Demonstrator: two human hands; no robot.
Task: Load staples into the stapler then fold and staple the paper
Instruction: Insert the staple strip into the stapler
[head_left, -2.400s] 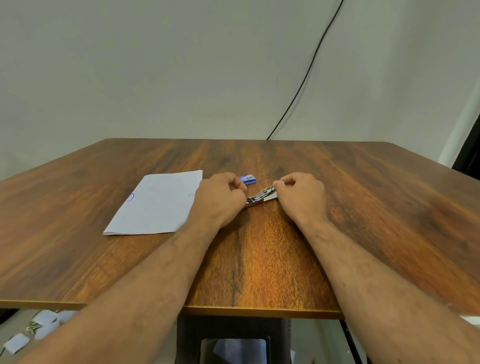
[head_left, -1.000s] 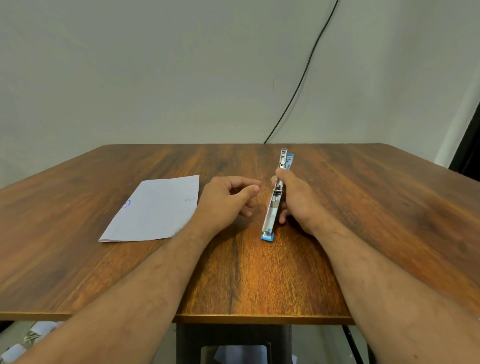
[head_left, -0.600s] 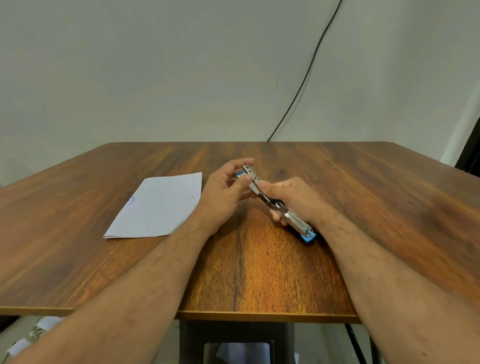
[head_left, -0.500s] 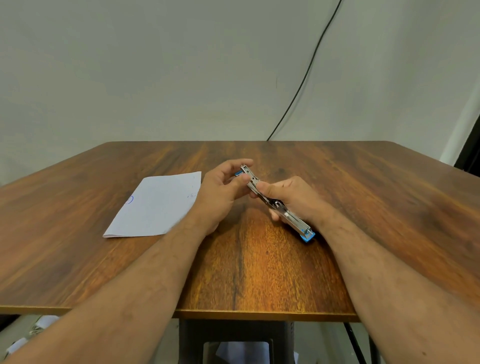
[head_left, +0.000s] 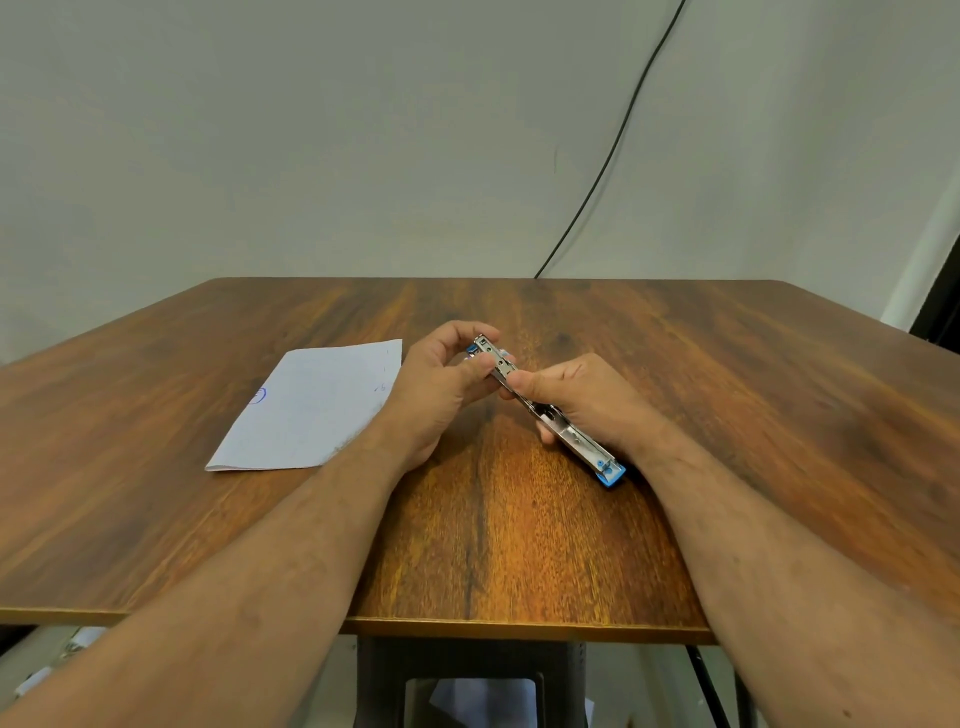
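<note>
A metal stapler (head_left: 566, 434) with blue ends is held above the wooden table (head_left: 519, 545), swung out long and flat, running from upper left to lower right. My right hand (head_left: 587, 395) grips its middle, thumb on top. My left hand (head_left: 447, 379) pinches the far end of the stapler between thumb and fingers. A small blue thing, partly hidden behind my left fingers, shows at that far end; I cannot tell if it is the staple box. A white sheet of paper (head_left: 311, 408) with small blue marks lies flat to the left of my left hand.
A black cable (head_left: 608, 156) runs down the pale wall to the table's far edge. White paper scraps (head_left: 52, 670) lie on the floor at the lower left. A dark table leg (head_left: 467, 680) stands under the near edge.
The stapler was lifted off the table by my right hand, swung from upright to slanting left, and my left hand closed on its far end. Since half a second ago little has moved.
</note>
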